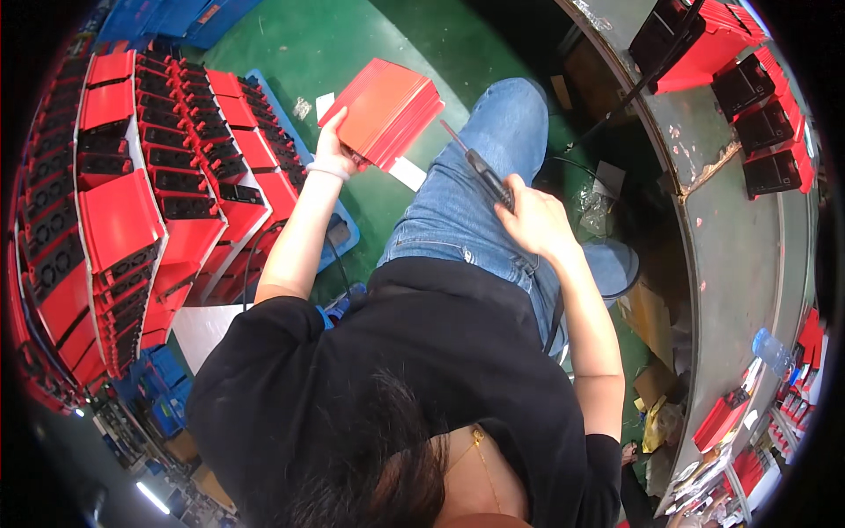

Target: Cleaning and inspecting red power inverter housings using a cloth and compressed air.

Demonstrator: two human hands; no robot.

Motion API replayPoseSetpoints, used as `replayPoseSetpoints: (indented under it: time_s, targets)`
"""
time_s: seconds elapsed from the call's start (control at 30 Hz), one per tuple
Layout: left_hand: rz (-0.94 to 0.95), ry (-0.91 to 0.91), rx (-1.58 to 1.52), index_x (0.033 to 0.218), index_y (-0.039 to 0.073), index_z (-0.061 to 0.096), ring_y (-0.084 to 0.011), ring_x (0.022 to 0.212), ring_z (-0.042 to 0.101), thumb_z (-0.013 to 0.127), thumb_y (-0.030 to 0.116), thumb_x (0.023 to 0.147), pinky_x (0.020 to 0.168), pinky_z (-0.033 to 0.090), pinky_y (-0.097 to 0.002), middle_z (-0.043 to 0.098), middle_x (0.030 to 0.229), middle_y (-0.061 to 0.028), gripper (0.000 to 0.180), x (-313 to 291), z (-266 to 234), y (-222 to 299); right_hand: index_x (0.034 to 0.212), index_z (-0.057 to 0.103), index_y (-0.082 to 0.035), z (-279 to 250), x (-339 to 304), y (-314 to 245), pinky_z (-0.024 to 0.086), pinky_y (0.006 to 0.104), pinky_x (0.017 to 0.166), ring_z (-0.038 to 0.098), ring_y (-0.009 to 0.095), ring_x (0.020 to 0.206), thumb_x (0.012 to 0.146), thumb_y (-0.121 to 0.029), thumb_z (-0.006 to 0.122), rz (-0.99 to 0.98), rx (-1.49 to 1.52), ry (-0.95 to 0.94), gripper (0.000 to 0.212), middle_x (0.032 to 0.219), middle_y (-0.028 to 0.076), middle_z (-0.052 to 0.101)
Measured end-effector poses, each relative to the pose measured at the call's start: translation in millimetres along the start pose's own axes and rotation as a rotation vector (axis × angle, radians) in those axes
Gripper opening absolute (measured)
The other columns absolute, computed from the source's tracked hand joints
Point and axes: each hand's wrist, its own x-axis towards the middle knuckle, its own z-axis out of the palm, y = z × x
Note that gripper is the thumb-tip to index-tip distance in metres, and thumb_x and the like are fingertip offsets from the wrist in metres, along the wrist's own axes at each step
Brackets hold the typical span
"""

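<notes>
My left hand [332, 150] is closed around the lower left edge of a red ribbed metal case [384, 107], holding it above the green floor, left of my knee. The case has a flat top face and finned sides. In my right hand [534, 216], over my thigh, is a black-handled screwdriver-like tool [486, 172]; its thin shaft points up and left toward the case. The tip is apart from the case by a small gap. Whether the tool is powered cannot be made out.
Stacks of red and black cased units [123, 220] rise on the left, with white sheets between layers, beside a blue pallet [348, 242]. At right stands a worn workbench [722, 238] bearing more red units [775, 132] and a plastic bottle [773, 352]. Blue crates [176, 22] sit far left.
</notes>
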Motion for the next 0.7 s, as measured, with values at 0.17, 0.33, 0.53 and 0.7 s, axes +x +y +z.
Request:
replayPoseSetpoints:
  time_s: [0.17, 0.33, 0.53, 0.7]
  targets:
    - [0.007, -0.002, 0.012, 0.110, 0.010, 0.064, -0.0273, 0.084, 0.065, 0.065, 0.047, 0.081, 0.066, 0.053, -0.0386, 0.067, 0.105, -0.0095, 0.047, -2, 2, 0, 0.105, 0.050, -0.004, -2, -3, -1, 0.049, 0.0468, 0.079, 0.064, 0.038, 0.086, 0.085, -0.030, 0.058, -0.073, 0.064, -0.123, 0.034, 0.084, 0.020, 0.065]
    - [0.015, 0.033, 0.026, 0.109, 0.012, 0.064, -0.0268, 0.087, 0.064, 0.065, 0.048, 0.080, 0.068, 0.052, -0.0384, 0.067, 0.105, -0.0088, 0.046, -3, -5, 2, 0.105, 0.049, -0.003, -3, 6, 4, 0.050, 0.0461, 0.075, 0.064, 0.038, 0.085, 0.085, -0.028, 0.058, -0.006, 0.025, -0.036, 0.033, 0.083, 0.021, 0.065]
    - [-0.002, 0.094, -0.047, 0.103, 0.012, 0.065, -0.0248, 0.069, 0.062, 0.066, 0.049, 0.079, 0.054, 0.048, -0.0369, 0.068, 0.094, -0.0070, 0.044, -17, 15, -3, 0.106, 0.049, -0.003, -7, 4, 0, 0.050, 0.0449, 0.075, 0.064, 0.038, 0.086, 0.085, -0.026, 0.057, 0.000, 0.019, -0.109, 0.032, 0.084, 0.021, 0.065]
    - [-0.030, 0.009, 0.013, 0.099, 0.013, 0.066, -0.0228, 0.070, 0.062, 0.069, 0.045, 0.078, 0.059, 0.052, -0.0364, 0.068, 0.092, -0.0052, 0.039, 3, -7, 2, 0.106, 0.050, -0.004, -6, -8, 1, 0.049, 0.0460, 0.077, 0.064, 0.038, 0.085, 0.085, -0.029, 0.058, -0.206, 0.107, -0.246, 0.033, 0.084, 0.020, 0.066]
